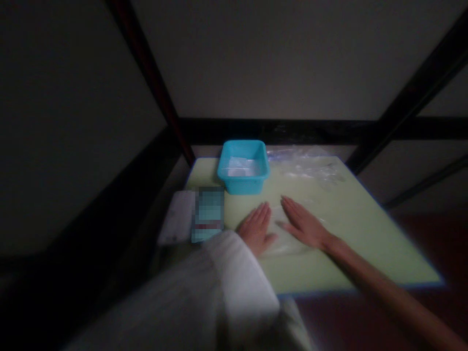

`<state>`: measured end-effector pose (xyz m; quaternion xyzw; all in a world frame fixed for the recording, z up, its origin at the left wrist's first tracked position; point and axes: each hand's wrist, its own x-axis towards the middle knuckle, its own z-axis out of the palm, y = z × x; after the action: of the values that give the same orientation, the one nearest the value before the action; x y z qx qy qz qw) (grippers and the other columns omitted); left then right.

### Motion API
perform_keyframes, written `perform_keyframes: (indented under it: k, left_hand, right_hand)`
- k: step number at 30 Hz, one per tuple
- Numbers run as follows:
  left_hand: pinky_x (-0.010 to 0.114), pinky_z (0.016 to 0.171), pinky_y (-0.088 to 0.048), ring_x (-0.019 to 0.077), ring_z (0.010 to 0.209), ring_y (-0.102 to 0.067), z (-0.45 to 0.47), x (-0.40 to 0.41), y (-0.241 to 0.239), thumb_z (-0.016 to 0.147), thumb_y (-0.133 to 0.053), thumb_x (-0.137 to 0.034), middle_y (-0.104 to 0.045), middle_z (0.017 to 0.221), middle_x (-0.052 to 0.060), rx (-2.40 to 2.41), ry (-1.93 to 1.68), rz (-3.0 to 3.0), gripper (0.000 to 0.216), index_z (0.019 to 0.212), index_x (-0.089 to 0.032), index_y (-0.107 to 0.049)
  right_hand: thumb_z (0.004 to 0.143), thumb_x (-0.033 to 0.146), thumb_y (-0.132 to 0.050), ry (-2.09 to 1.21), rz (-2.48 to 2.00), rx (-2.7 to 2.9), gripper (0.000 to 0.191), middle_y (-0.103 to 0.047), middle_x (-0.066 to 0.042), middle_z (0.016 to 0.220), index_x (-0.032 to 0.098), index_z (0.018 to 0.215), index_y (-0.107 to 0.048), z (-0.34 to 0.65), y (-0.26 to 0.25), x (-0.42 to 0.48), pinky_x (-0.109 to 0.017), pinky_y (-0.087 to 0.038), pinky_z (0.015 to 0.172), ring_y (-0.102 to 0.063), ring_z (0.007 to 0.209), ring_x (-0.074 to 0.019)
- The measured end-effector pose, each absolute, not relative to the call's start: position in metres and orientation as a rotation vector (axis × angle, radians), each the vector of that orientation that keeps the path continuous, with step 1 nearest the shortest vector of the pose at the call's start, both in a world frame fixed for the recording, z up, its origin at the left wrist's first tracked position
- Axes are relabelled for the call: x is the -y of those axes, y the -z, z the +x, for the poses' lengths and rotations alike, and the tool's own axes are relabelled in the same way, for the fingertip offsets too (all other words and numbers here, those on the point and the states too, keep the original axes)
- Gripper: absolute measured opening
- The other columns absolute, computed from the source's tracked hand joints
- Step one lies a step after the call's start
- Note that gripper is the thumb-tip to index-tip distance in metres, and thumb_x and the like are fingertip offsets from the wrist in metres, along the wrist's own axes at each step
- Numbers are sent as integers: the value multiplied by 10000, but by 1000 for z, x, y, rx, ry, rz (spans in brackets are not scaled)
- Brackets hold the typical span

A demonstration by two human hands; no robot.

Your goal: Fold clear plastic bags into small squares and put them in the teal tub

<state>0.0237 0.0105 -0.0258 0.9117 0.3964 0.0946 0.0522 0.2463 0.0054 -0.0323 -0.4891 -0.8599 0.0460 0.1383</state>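
On the pale yellow-green tabletop (365,243), my left hand (257,230) lies flat with its thumb out to the side. My right hand (303,224) rests flat opposite it, fingers stretched forward and thumb apart. Between and under both hands spreads a clear plastic bag or sheet (288,245), thin and hard to make out. Neither hand is wrapped round anything. Ahead of the left hand stands a turquoise plastic basin (244,185) with some whitish, see-through packets (239,167) inside.
Crumpled clear plastic (310,168) lies along the table's far right part. Left of my hands are a blurred-out, pixelated rectangular item (208,214) and a whitish flat item (178,217). A wall with dark beams (314,130) rises behind the table.
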Motion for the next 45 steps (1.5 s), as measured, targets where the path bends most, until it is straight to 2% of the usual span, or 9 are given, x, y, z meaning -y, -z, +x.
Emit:
perform_keyframes:
  k: [5, 8, 11, 15, 19, 28, 31, 37, 45]
  left_hand:
    - [414, 1139, -235, 236, 1407, -206, 20, -12, 20, 834, -505, -349, -244, 1506, 173, -1032, -497, 2719, 671, 1403, -67, -289]
    - [391, 1127, -280, 193, 1358, -334, 18, -16, 21, 855, -453, -273, -422, 1425, 144, -774, -661, 2729, 517, 1339, -96, -406]
    - [373, 1060, -386, 180, 1185, -543, 17, -20, 27, 870, -424, -245, -618, 1227, 125, -532, -626, 2768, 369, 1194, -121, -549]
    - [354, 1019, -431, 166, 1039, -630, 17, -16, 28, 871, -439, -240, -692, 1080, 87, -426, -580, 2768, 280, 1083, -153, -599]
    - [342, 1016, -430, 154, 991, -646, 17, -7, 22, 880, -435, -236, -707, 1038, 64, -411, -603, 2734, 265, 1078, -164, -596]
    - [332, 957, -461, 170, 974, -643, 26, 8, 18, 866, -476, -257, -703, 1039, 77, -301, -525, 2752, 272, 1097, -187, -601]
    - [332, 964, -453, 168, 968, -644, 30, 9, 19, 862, -473, -256, -703, 1044, 80, -226, -527, 2759, 302, 1126, -173, -594]
    - [340, 998, -423, 179, 987, -636, 38, 20, 16, 847, -475, -264, -697, 1061, 97, -152, -492, 2763, 356, 1158, -125, -579]
    - [366, 1110, -288, 189, 1217, -505, 39, 33, 8, 855, -488, -363, -592, 1262, 118, -118, -282, 2736, 602, 1384, -118, -336]
  right_hand:
    - [949, 519, -243, -83, -1665, 2274, 670, -240, -182, 1502, 86, 1460, -241, 267, 19, 3, -495, -244, 1109, -196, 1393, -283]
    - [958, 479, -212, -79, -1755, 2217, 631, -284, -191, 1487, 69, 1425, -323, 278, 19, 10, -496, -281, 1090, -236, 1382, -291]
    - [961, 448, -196, -97, -1791, 2213, 615, -342, -216, 1454, 42, 1379, -391, 284, 21, 13, -496, -307, 1075, -294, 1360, -299]
    - [963, 421, -199, -103, -1813, 2271, 583, -404, -226, 1415, 38, 1306, -476, 286, 20, 8, -516, -301, 1066, -336, 1338, -306]
    - [966, 410, -205, -64, -1830, 2306, 544, -431, -190, 1408, 88, 1291, -499, 287, 16, 0, -553, -303, 1045, -346, 1332, -310]
    - [955, 450, -244, -77, -1755, 2402, 520, -396, -117, 1448, 189, 1367, -423, 291, 16, -31, -631, -231, 1046, -318, 1347, -313]
    - [952, 464, -247, -121, -1687, 2444, 532, -411, -108, 1439, 204, 1394, -385, 291, 14, -43, -635, -232, 1047, -333, 1339, -315]
    - [963, 454, -226, -186, -1587, 2563, 517, -408, -107, 1441, 209, 1370, -428, 277, 6, -59, -644, -215, 1046, -302, 1355, -311]
    - [969, 414, -259, -297, -1304, 2710, 477, -415, -82, 1437, 220, 1363, -446, 240, 1, -66, -644, -142, 1068, -284, 1364, -298]
